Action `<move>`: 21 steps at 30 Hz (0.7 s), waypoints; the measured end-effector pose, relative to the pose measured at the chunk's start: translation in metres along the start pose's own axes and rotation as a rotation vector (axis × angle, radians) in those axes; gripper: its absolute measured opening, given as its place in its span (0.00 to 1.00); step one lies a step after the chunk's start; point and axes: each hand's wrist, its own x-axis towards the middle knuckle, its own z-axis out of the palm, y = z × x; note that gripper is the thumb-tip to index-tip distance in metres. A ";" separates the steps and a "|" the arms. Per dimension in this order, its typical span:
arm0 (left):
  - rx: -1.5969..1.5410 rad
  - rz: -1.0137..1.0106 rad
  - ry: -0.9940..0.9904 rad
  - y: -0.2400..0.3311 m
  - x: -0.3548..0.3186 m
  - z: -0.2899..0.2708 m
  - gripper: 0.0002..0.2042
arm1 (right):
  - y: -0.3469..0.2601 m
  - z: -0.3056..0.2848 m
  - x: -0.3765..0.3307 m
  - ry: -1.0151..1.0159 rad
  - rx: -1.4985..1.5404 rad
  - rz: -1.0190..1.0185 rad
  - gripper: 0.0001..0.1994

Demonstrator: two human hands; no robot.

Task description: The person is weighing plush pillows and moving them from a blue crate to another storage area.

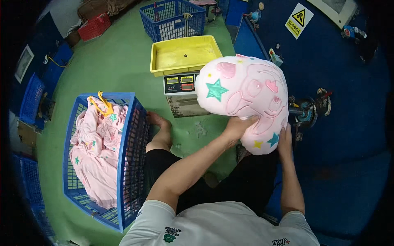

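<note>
From where I stand, a plump pale-pink plush cushion [232, 88] with an embroidered face and teal and yellow stars is held up in the air, above the seated person's knees. The left hand [239, 128] grips its lower left edge, thumb pressed on the front, the other fingers out of sight behind. The right hand [285, 143] lies flat along the lower right edge; how firmly its fingers press, I can't tell. Just right of the cushion, a metal fitting [305, 112] juts from the dark-blue machine panel [344, 139]. Beyond, a shallow yellow plastic tray [168, 61] sits on a digital scale [180, 86]. On the green floor [104, 69], a blue slatted plastic basket [123, 172] holds crumpled pink fabric [98, 172], a yellow strap-like piece [107, 108] by its far edge.
</note>
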 end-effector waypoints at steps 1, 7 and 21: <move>0.056 0.017 -0.022 0.000 0.006 0.002 0.24 | 0.008 0.000 -0.002 0.040 0.056 -0.005 0.20; 0.266 0.040 0.050 0.024 -0.011 -0.024 0.24 | 0.006 0.039 -0.013 0.055 0.070 0.002 0.22; 0.401 0.146 -0.033 0.098 0.013 -0.088 0.34 | -0.065 0.145 -0.010 0.065 0.826 0.094 0.23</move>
